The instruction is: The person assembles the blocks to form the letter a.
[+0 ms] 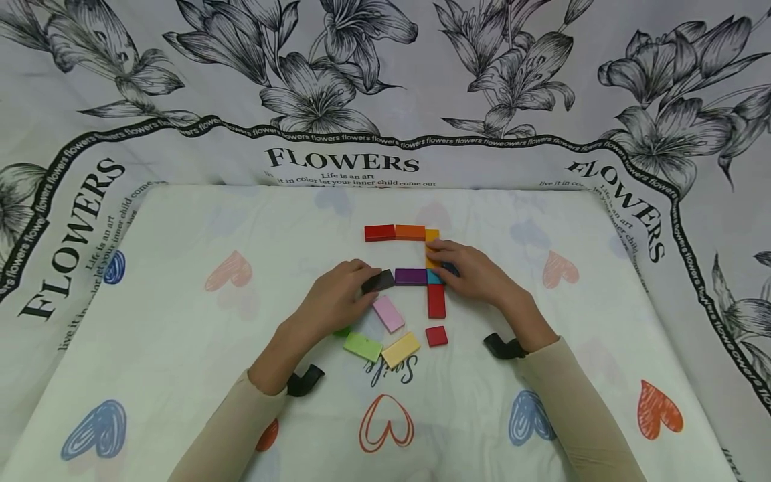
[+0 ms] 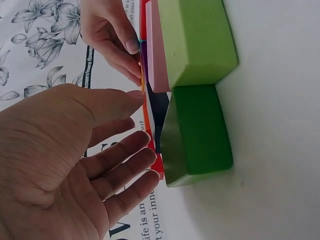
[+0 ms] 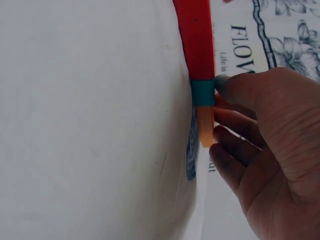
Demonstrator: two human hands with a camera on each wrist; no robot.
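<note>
We find the left hand (image 1: 337,298) pinching a smooth black rectangular block (image 1: 379,282), set aslant beside a purple oblong block (image 1: 411,276). The right hand (image 1: 476,271) is loosely spread, fingertips against a yellow oblong block (image 1: 432,235), thumb at a small teal block (image 1: 432,276). We record sharp-edged pink (image 1: 388,314) and light green (image 1: 363,347) blocks lying askew on heart-printed white fabric (image 1: 181,375).

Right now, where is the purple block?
In the head view, the purple block lies just right of centre, between the black block at the left hand and the teal block.
</note>
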